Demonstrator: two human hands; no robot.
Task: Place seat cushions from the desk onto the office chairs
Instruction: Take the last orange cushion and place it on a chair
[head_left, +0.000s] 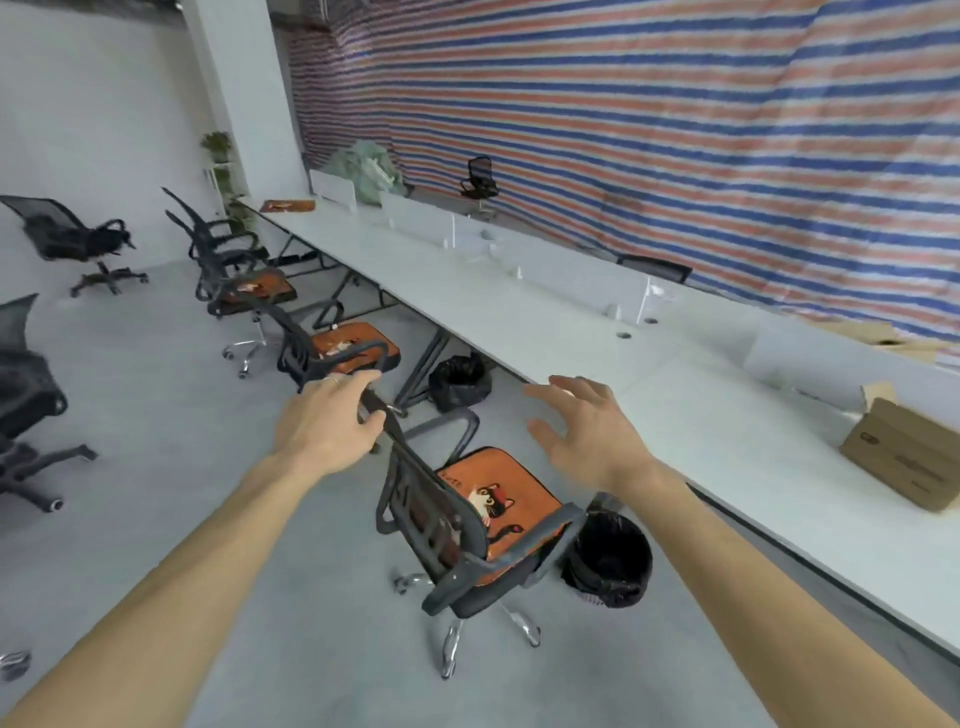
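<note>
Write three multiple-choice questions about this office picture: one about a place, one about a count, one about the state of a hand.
1. Where on the desk lies the spare cushion? A) near end B) middle C) far end
2. How many chairs along the desk bear an orange cushion? A) one B) three C) five
3. What does the left hand do? A) grips the backrest top of the nearest chair B) lies flat on the desk C) holds a cushion
Key: 1 C, it lies by the far corner. 2 B, the nearest chair, second chair and third chair each bear one. 3 A, its fingers curl round the frame.
</note>
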